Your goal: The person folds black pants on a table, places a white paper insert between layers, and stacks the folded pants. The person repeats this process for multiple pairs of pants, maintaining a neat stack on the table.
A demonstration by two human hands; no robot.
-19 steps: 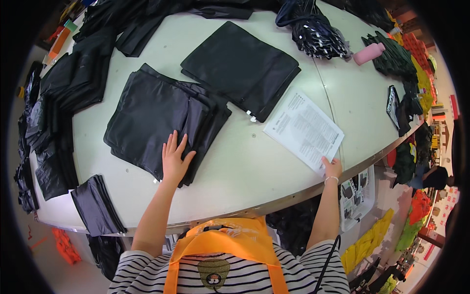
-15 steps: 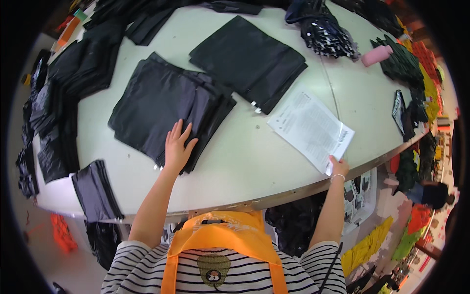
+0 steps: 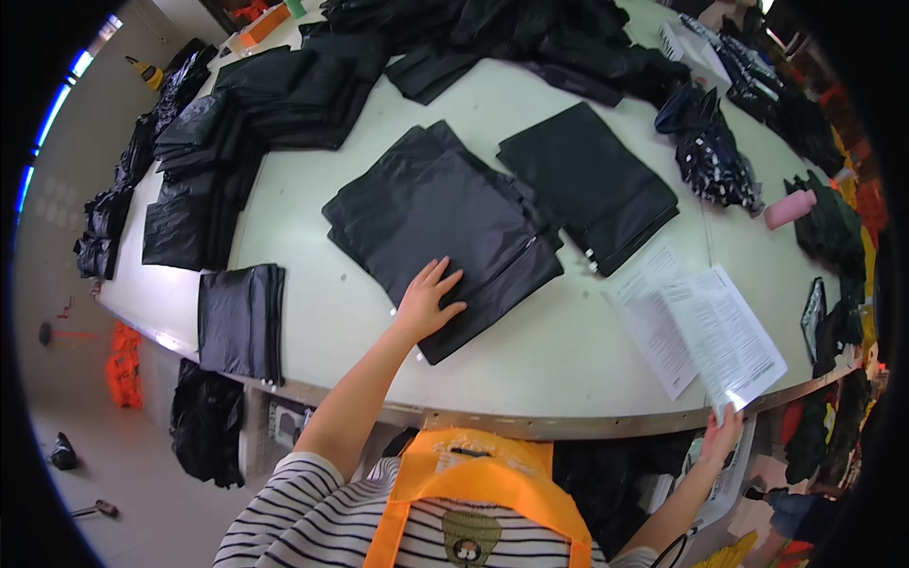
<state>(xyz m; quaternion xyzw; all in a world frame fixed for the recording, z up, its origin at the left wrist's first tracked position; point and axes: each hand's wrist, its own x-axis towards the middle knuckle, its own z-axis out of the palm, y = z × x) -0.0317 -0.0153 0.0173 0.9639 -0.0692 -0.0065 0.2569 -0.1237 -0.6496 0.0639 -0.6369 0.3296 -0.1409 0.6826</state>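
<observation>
My left hand (image 3: 428, 300) lies with fingers spread on the near edge of a stack of folded black garments (image 3: 431, 213). The pile's layers are slightly askew, and small white tags peek out along its near side. In my right hand (image 3: 722, 436), a printed white sheet (image 3: 727, 331), glossy like a plastic bag, is pinched by its near corner. It is lifted at an angle above a second printed sheet (image 3: 653, 346) on the table, partly covering it. Beyond these, a neat pile of folded black cloth (image 3: 587, 180) rests beside the first stack, with white tags at its near corner.
Folded black stacks (image 3: 204, 222) line the pale table's (image 3: 312, 350) left side, with a smaller bundle (image 3: 240, 322) at the front edge. Dark garments crowd the far side. Toward the right are a pink bottle (image 3: 791, 209) and a bunched dark bundle (image 3: 710, 156).
My view has swung left, shifting everything rightward. The right hand has raised one printed sheet, uncovering another beneath it. My left hand stays on the black stack.
</observation>
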